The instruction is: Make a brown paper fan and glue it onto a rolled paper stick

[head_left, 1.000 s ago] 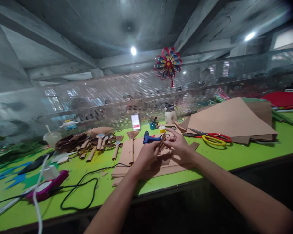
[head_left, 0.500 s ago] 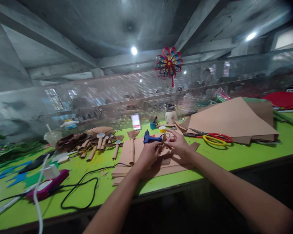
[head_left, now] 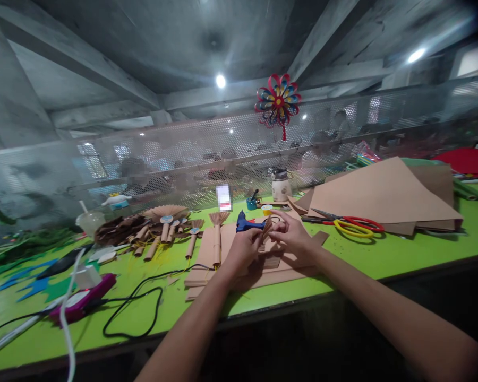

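My left hand [head_left: 242, 251] and my right hand [head_left: 292, 237] meet above a stack of brown paper sheets [head_left: 239, 268] on the green table [head_left: 382, 254]. Between them they pinch a small folded brown paper piece [head_left: 266, 231], held upright. A blue glue gun [head_left: 247, 224] lies just behind my left hand. A brown paper fan on a rolled handle [head_left: 216, 239] lies on the sheets to the left.
Red and yellow scissors [head_left: 352, 225] lie beside large brown sheets [head_left: 382, 196] at the right. Several paper fans [head_left: 163, 228] lie at the left, with a black cord [head_left: 139, 313] and a pink device [head_left: 83, 300]. A mesh screen [head_left: 183, 159] stands behind, with a paper pinwheel [head_left: 278, 101] hanging on it.
The hands have stayed almost still on the folded piece. The view has shifted slightly, so everything sits a little further right.
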`<state>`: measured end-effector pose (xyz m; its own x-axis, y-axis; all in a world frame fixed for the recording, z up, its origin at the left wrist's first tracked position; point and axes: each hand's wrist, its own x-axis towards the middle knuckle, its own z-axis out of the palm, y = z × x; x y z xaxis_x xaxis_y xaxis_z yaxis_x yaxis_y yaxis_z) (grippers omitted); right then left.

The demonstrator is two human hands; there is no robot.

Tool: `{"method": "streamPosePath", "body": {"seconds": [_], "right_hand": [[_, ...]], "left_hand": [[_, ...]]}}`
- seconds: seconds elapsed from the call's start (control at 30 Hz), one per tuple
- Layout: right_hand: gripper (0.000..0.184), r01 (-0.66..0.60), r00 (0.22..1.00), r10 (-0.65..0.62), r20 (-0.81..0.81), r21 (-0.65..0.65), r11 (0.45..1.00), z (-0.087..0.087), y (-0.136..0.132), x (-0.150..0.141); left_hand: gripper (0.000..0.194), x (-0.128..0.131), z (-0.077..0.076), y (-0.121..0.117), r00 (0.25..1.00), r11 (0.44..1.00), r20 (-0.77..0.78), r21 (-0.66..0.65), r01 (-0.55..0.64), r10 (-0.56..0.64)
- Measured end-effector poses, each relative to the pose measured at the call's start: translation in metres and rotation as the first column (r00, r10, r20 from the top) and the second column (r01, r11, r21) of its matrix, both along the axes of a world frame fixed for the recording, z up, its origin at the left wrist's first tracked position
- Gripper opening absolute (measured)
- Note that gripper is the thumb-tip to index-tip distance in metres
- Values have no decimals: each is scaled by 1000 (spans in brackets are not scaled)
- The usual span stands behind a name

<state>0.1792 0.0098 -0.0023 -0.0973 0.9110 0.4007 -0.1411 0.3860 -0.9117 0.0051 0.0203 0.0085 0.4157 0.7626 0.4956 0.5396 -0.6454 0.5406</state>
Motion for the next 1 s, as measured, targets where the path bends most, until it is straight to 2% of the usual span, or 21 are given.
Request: {"method": "streamPosePath", "body": {"seconds": [0.2,0.4,0.53,0.7,1.0], "right_hand": [[72,36,999,-36,3,4,999,-2,4,2],[69,47,999,-47,16,34,998,-5,8,5],[74,29,1000,-29,5,26,999,-5,8,4],[74,12,999,-13,-32,-26,1000,0,3,3],[73,-36,997,27,-76,-121,992,2,-3,2]], "left_hand": [[24,3,1,-3,997,997,4,0,77,-77],[36,5,-1,-4,988,989,74,-54,139,-135],[28,7,-3,-4,984,987,148,-112,111,-94],[27,8,-2,-1,971,984,235,-165,69,-29],[26,4,-1,5,964,973,265,-222,66,-5]]}}
